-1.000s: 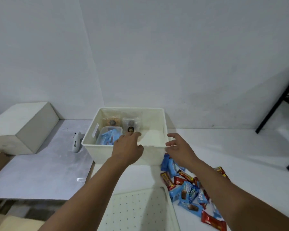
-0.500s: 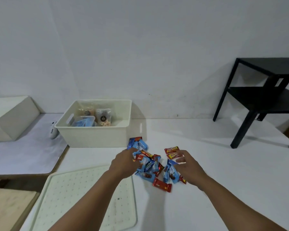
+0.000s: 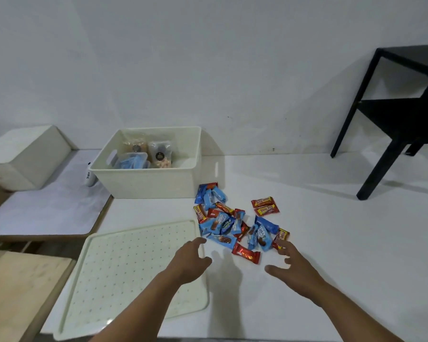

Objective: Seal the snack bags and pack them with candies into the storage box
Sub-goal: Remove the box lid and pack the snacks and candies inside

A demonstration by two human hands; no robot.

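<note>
Tabletop, white and broad, carries everything I need. At ten o'clock from my hands the storage box stands open-topped; snack bags lean against its far wall beside a clear tub of blue packets, so I judge the bag part is done and the candies are what remains. At my eight o'clock the dotted lid lies flat, probably parked close so it can go on last. A black side table stands off at two o'clock, a pale block at ten, and a small white sealer-like tool lies just left of the box.

Candies, blue and red wrappers, lie heaped at twelve o'clock between box and hands. My left hand hovers at the lid's right edge, fingers loosely spread, holding nothing. My right hand reaches in from the other side, fingers apart, tips near a red wrapper; I cannot tell if they touch it. Flanking the heap like this suits scooping it together.
</note>
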